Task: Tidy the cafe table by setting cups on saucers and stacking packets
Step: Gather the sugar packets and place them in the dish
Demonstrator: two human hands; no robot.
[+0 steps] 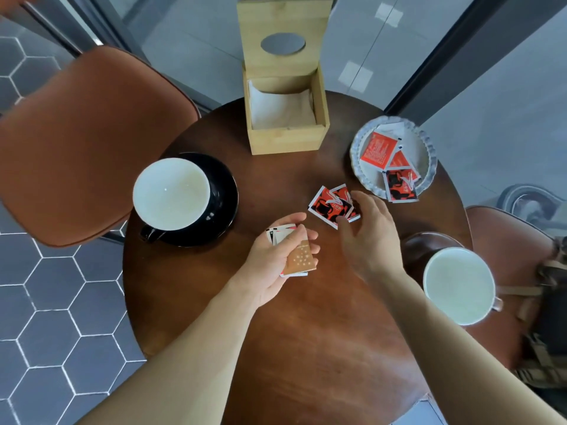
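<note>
My left hand (277, 256) holds a small stack of packets (294, 253), a brown one on top, above the middle of the round wooden table (306, 348). My right hand (368, 231) reaches over two red-and-black packets (329, 204) lying on the table, thumb and fingers touching them. A black cup (171, 194) with a white inside stands on a black saucer (224, 191) at the left. A white-lined cup (458, 285) sits on a brown saucer (420, 246) at the right. A glass dish (429, 154) at the far right holds several red packets (380, 150).
An open wooden tissue box (285, 118) with its lid raised stands at the table's far edge. Brown padded chairs (92, 133) flank the table left and right; a bag (549, 317) lies on the right one. Hexagon floor tiles show at the left.
</note>
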